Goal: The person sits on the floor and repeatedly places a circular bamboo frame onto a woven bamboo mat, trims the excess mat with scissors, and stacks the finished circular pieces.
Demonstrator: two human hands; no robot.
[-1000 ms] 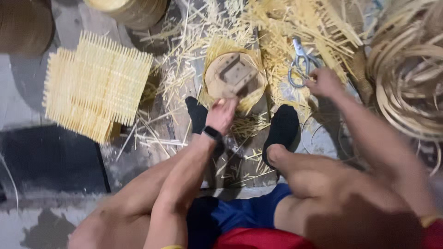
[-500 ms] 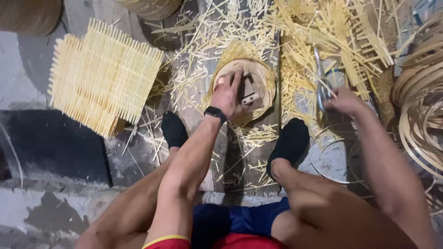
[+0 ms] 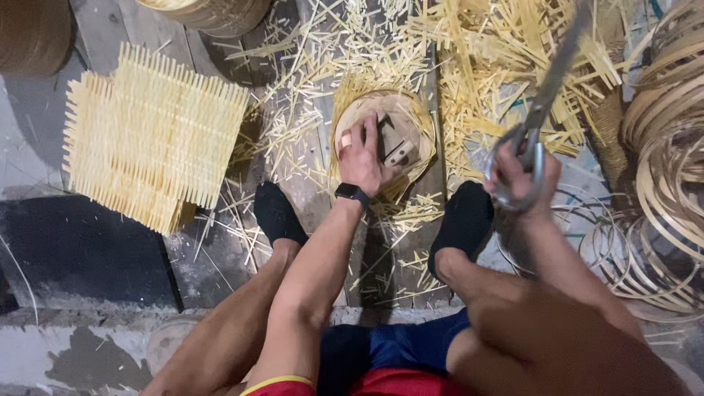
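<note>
We see a large square mat of woven pale bamboo slats (image 3: 150, 139) lying on the floor, well apart to the left of our hands. Coils of thin tan rattan strips (image 3: 671, 169) fill the right edge. Between our black-socked feet sits a round wooden block (image 3: 389, 121), ringed by straw-coloured offcuts. Our left hand (image 3: 361, 155) presses flat on its top, fingers together. Our right hand (image 3: 522, 176) is curled through the handles of grey metal scissors (image 3: 541, 110), raised above the floor.
</note>
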